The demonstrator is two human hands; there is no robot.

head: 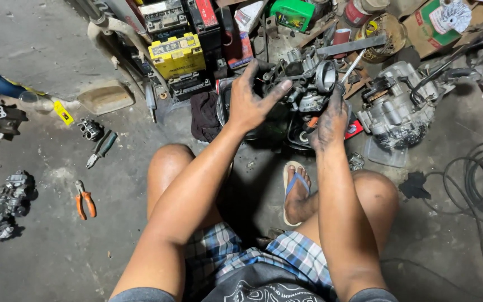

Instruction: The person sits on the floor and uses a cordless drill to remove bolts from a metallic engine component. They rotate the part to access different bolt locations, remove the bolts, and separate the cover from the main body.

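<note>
A grey metal carburetor (pixel 308 78) with a round throat opening is held up in front of me between both hands. My left hand (pixel 250 100), smeared with grease, grips its left side with the thumb pointing right across the body. My right hand (pixel 331 120), also dirty, holds it from below on the right. Under the carburetor sits a dark bowl-shaped container (pixel 278 131) on the concrete floor. I sit on the floor with bare knees bent and one foot in a blue sandal (pixel 296 193).
A yellow battery (pixel 177 54) and black batteries stand at the back. An engine part (pixel 398 109) lies right of my hands. Orange-handled pliers (pixel 85 204), green-handled pliers (pixel 100 150) and carburetor bodies (pixel 4 204) lie left. Black cables (pixel 476 179) coil at right.
</note>
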